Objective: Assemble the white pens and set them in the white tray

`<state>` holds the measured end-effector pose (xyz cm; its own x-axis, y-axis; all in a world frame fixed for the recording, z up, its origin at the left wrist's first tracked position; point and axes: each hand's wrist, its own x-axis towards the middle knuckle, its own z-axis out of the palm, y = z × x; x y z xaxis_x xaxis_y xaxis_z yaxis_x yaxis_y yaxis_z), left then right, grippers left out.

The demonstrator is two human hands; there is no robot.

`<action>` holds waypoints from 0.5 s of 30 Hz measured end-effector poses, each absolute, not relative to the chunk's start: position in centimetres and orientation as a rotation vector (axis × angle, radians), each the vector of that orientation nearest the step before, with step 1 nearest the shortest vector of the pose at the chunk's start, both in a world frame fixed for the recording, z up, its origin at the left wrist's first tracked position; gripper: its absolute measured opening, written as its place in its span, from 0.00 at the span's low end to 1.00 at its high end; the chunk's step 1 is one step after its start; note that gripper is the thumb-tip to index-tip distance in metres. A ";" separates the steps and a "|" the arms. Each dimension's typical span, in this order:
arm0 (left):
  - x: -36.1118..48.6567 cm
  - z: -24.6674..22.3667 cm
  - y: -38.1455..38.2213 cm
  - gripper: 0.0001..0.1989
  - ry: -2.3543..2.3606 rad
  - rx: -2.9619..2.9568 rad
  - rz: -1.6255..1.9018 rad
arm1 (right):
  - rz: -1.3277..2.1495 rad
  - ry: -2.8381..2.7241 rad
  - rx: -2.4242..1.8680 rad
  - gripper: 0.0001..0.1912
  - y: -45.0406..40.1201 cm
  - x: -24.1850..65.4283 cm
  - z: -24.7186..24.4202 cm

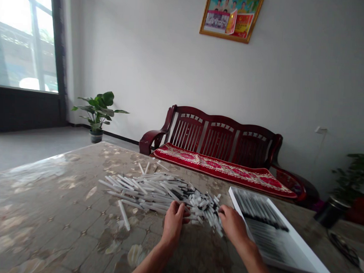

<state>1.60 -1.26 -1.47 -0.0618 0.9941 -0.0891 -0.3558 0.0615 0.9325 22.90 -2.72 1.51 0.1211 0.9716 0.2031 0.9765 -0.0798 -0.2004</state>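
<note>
A loose pile of whitish, translucent pen barrels [155, 189] lies on the table, with some dark pieces among them. At its right end are many short, clear pieces like pen caps [200, 203]. My left hand [174, 220] is at the pile's near edge, fingers curled in beside the barrels. On the right side of the caps, my right hand [231, 222] has its fingers bent and close together. What either hand pinches, if anything, is hidden or too small to make out. Right of my right hand stands a shallow white box [300, 246] holding rows of slim, dark-ended pens [261, 208].
A patterned cover lies over the table [84, 225]. One barrel [124, 215] rests apart on the pile's near left. Behind the table is a wooden bench [221, 134] with a red cushion [223, 166]. A dark pot [331, 211] and a cable [343, 246] are at right.
</note>
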 end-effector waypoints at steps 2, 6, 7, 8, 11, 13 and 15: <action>1.5 -1.4 -1.2 0.12 1.041 0.826 1.372 | -0.126 -1.934 -2.340 0.10 -2.2 25.1 2.0; 1.4 -1.4 -1.0 0.11 1.067 0.820 1.387 | -0.125 -1.969 -2.497 0.11 -1.7 26.7 1.9; 1.5 -1.5 -1.0 0.12 1.073 0.827 1.385 | -0.116 -1.968 -2.507 0.11 -1.5 26.7 1.8; 1.5 -1.5 -0.9 0.12 1.078 0.834 1.382 | -0.108 -1.962 -2.516 0.11 -1.4 26.6 1.7; 1.5 -1.6 -0.8 0.13 1.092 0.860 1.371 | -0.080 -1.963 -2.546 0.09 -0.7 26.2 1.4; 1.5 -1.6 -0.8 0.12 1.101 0.870 1.369 | -0.070 -1.970 -2.565 0.09 -0.3 26.1 1.4; 1.4 -1.5 -0.9 0.12 1.102 0.872 1.366 | -0.067 -1.979 -2.583 0.10 0.0 26.1 1.5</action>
